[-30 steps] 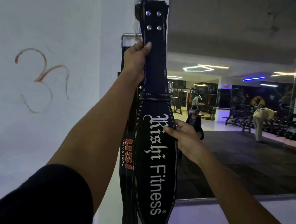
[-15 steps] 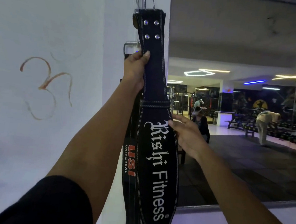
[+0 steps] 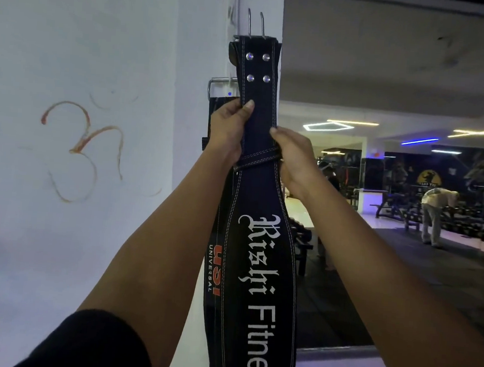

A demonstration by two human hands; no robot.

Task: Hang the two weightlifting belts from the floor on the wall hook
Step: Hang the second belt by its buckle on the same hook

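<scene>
A black weightlifting belt [image 3: 261, 265] with white "Rishi Fitness" lettering hangs upright against the white wall corner, its buckle prongs [image 3: 256, 24] sticking up at the top. My left hand [image 3: 230, 131] grips its narrow strap on the left edge. My right hand [image 3: 292, 158] grips the right edge at the keeper loop. Behind it hangs a second black belt [image 3: 214, 270] with red "USI Universal" print, mostly hidden. A metal wall hook or bracket [image 3: 218, 81] shows just left of the strap. How the front belt's top is attached is hidden.
A white wall [image 3: 90, 201] with an orange scribble fills the left. To the right a large mirror [image 3: 406, 194] reflects the gym: dark floor mats, dumbbell racks, ceiling lights and a person bending over at the far right.
My right hand has moved up from the wide lettered part to the strap at the keeper loop. The view has tilted upward, so the belt sits lower in frame. My left hand keeps its grip.
</scene>
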